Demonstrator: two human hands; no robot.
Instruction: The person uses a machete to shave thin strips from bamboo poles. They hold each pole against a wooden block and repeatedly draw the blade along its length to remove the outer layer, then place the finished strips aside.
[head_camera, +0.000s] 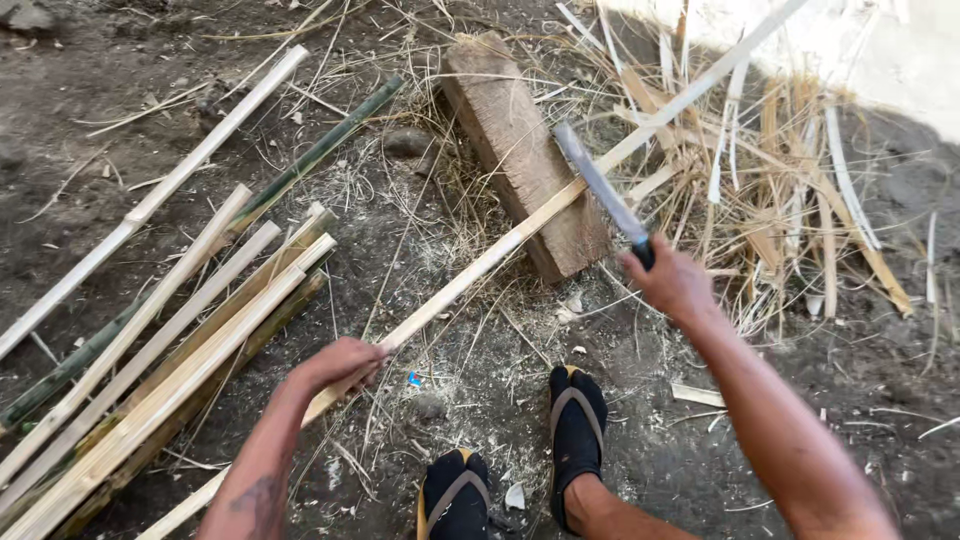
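While resting on the wooden block (525, 150), the bamboo strip (520, 235) points seemingly up-right.

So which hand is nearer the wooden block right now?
Right. The right hand grips the knife just beside the wooden block; the left hand holds the bamboo strip farther down, well away from it.
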